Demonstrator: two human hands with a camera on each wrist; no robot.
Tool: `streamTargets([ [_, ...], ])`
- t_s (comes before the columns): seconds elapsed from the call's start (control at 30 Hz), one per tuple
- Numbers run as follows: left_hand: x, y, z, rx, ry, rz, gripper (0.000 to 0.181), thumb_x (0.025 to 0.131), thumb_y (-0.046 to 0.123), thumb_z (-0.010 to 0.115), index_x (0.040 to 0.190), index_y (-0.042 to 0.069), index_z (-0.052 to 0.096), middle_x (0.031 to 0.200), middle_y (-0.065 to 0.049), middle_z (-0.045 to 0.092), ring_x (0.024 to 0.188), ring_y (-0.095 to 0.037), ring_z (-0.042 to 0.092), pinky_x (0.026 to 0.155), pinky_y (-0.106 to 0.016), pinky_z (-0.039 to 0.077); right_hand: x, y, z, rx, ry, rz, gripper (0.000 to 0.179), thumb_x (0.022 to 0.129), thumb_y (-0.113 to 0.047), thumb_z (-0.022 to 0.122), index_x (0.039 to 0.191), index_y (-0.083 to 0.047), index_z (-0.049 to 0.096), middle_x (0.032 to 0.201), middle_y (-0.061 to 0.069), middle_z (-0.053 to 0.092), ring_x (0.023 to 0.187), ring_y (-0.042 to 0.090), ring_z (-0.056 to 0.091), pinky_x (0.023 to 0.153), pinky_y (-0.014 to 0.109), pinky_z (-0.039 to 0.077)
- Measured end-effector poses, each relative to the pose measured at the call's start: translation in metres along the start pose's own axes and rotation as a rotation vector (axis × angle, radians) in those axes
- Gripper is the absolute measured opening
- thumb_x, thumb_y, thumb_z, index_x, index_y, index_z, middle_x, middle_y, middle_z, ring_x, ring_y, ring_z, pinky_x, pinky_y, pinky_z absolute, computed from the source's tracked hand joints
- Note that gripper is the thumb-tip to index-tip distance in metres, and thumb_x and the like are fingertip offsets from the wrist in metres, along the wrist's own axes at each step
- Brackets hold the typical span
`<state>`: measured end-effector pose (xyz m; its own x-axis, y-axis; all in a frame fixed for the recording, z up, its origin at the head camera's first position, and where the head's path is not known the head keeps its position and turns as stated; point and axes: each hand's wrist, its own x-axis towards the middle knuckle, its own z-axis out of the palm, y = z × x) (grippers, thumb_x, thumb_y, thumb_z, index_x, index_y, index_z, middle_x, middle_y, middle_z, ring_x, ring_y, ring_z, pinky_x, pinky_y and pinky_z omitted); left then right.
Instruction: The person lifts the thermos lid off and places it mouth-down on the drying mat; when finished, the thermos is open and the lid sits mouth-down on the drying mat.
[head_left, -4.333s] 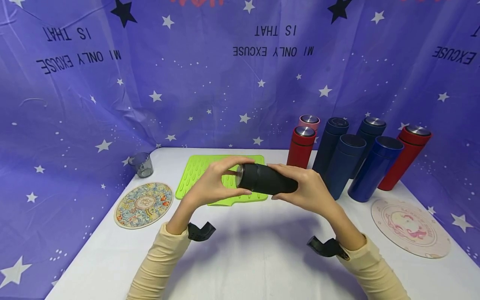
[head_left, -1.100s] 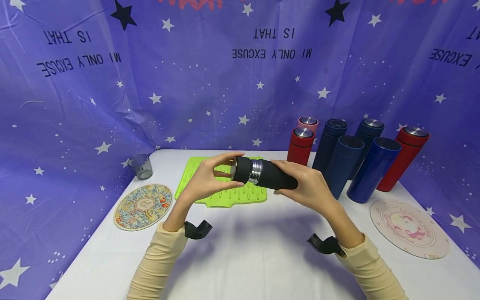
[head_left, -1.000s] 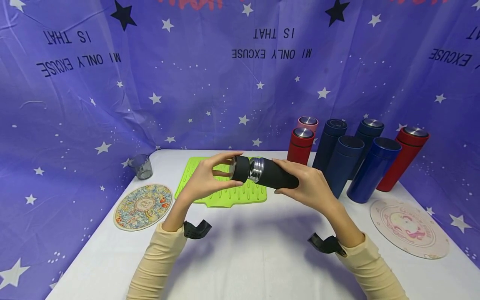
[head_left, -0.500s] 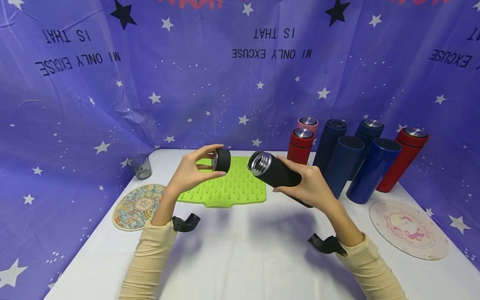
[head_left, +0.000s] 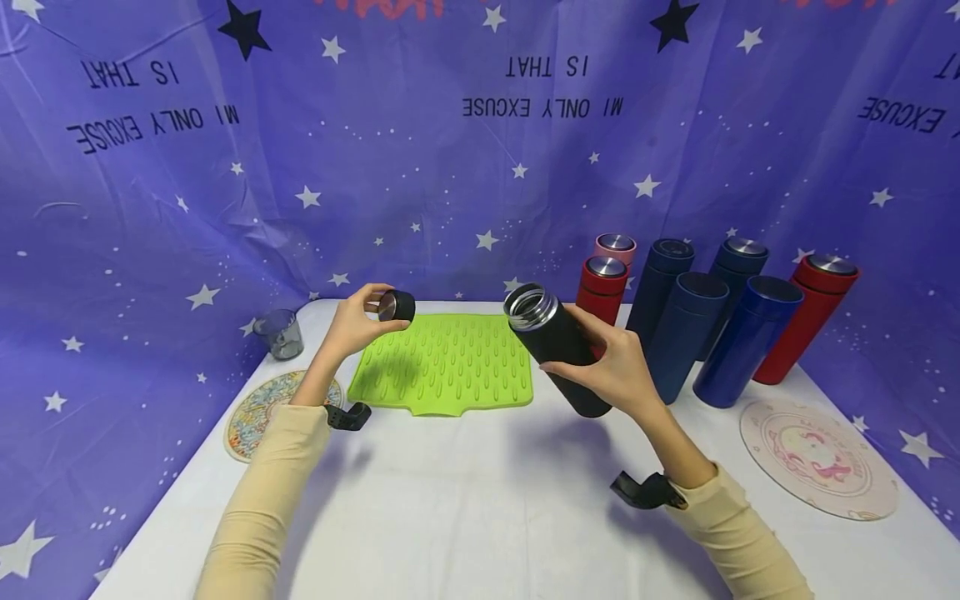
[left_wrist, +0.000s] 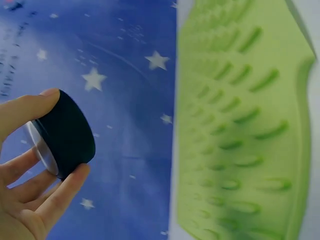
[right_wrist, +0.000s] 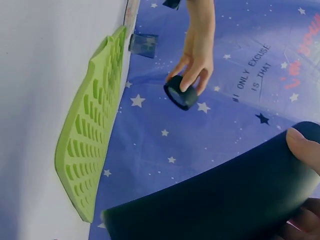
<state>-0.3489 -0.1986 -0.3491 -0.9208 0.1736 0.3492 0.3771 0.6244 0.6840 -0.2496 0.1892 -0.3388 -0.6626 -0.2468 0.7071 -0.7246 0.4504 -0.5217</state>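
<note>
1) Has carried the lid [head_left: 405, 307] farther from the bottle [head_left: 558, 342], toward nine o'clock, than half a second ago
2) Pinches lid between thumb and fingers of the left hand [head_left: 354, 323], near the eleven o'clock corner of the green mat [head_left: 457, 367]
3) Grips bottle round its body with the right hand [head_left: 621, 367], at four o'clock from view centre, now more upright, mouth tipped toward eleven
4) Leaves bottle uncapped, judged past the unscrewing step
</note>
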Motion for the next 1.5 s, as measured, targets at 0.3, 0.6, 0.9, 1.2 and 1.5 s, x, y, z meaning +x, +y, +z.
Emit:
streamTargets([
  [0.3,0.021,-0.042,0.017,0.052,0.01,-0.111,0.071,0.08,0.026,0.08,0.139,0.005,0.047,0.128,-0.024,0.053,0.112,-0.041,0.053,0.089,-0.053,0.048,0.003,-0.023,0.001,0.069,0.054,0.098,0.077,0.063,0.002,0.088,0.132,0.005,0.054,0.12,0.019,0.064,0.107,0.031,0.064,0.088,0.039,0.053],
  [0.6,0.037,-0.076,0.04,0.153,0.017,-0.169,0.073,0.079,0.022,0.08,0.138,-0.004,0.045,0.13,-0.031,0.05,0.12,-0.047,0.045,0.1,-0.056,0.041,0.003,-0.034,0.002,0.077,0.039,0.149,0.074,0.066,0.002,0.087,0.132,0.005,0.054,0.121,0.021,0.063,0.108,0.031,0.063,0.09,0.041,0.053],
  [0.9,0.041,-0.086,0.053,0.187,0.004,-0.229,0.071,0.08,0.022,0.08,0.135,-0.008,0.047,0.128,-0.031,0.052,0.118,-0.046,0.048,0.1,-0.054,0.041,0.003,-0.03,0.008,0.126,0.034,0.183,0.075,0.068,0.002,0.086,0.134,0.005,0.052,0.125,0.02,0.061,0.114,0.031,0.06,0.093,0.039,0.051],
  [1.2,0.042,-0.089,0.054,0.252,0.027,-0.256,0.072,0.081,0.021,0.078,0.134,-0.014,0.044,0.128,-0.035,0.05,0.121,-0.049,0.045,0.105,-0.053,0.036,0.007,-0.024,0.018,0.18,0.039,0.222,0.075,0.07,0.0,0.085,0.137,0.002,0.051,0.128,0.018,0.06,0.113,0.03,0.061,0.094,0.04,0.05],
  [1.5,0.031,-0.087,0.048,0.222,0.033,-0.254,0.075,0.084,0.021,0.076,0.14,-0.012,0.038,0.133,-0.036,0.044,0.125,-0.05,0.038,0.106,-0.056,0.034,0.013,-0.018,0.026,0.26,0.067,0.211,0.071,0.069,0.006,0.083,0.132,0.006,0.05,0.123,0.022,0.061,0.109,0.035,0.062,0.093,0.048,0.05],
])
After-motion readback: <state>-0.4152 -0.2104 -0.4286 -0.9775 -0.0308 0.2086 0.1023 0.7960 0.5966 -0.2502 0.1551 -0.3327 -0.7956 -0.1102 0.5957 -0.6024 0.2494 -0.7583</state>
